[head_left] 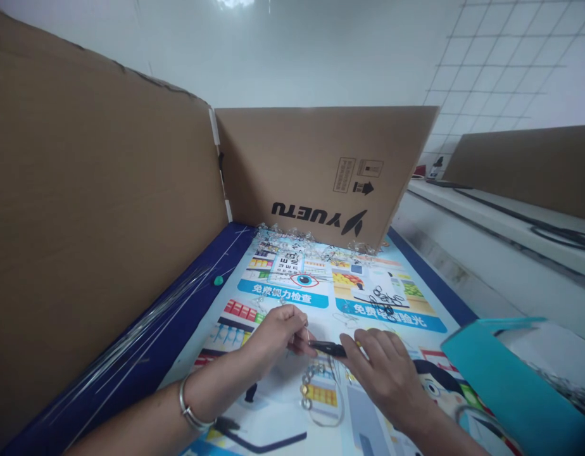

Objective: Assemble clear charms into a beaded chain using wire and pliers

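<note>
My left hand [278, 335] is closed in a pinch, its fingertips pressed on something thin that I cannot make out, and a silver bangle sits on its wrist. My right hand [385, 367] is closed on a small black tool [328, 348] that points left toward the left fingertips. Both hands hover over a colourful printed poster [292, 285] spread on the table. A string of beads and rings on thin wire [311, 389] lies just below the hands.
Cardboard walls stand at the left [93, 215] and back [321, 164]. Several clear beads [297, 237] lie along the back wall, small black rings [382, 297] on the poster, thin clear wires [145, 329] at the left. A teal paper bag [506, 380] stands right.
</note>
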### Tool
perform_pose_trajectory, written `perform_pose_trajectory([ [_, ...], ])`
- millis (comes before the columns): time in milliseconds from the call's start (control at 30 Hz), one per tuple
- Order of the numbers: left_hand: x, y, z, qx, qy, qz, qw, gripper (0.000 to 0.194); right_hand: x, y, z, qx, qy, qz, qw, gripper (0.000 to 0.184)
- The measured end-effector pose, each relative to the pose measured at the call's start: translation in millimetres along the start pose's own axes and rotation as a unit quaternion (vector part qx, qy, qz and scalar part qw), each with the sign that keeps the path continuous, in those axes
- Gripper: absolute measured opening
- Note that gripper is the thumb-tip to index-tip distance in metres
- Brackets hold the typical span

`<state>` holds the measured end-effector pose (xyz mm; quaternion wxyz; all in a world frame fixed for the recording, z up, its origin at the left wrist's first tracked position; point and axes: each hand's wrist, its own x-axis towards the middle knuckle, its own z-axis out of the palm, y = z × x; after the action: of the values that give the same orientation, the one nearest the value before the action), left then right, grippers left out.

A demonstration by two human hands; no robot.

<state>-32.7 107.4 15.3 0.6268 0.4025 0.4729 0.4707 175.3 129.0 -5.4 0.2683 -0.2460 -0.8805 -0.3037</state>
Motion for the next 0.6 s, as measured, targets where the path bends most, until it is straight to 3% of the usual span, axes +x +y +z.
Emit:
perform_pose_trajectory([
  [600, 1.4, -3.5, -0.5, 0.028, -0.002, -0.009, 1.000, 0.029, 0.3, 0.2, -3.8, 0.014, -0.021, -0.006, 1.000, 0.020],
])
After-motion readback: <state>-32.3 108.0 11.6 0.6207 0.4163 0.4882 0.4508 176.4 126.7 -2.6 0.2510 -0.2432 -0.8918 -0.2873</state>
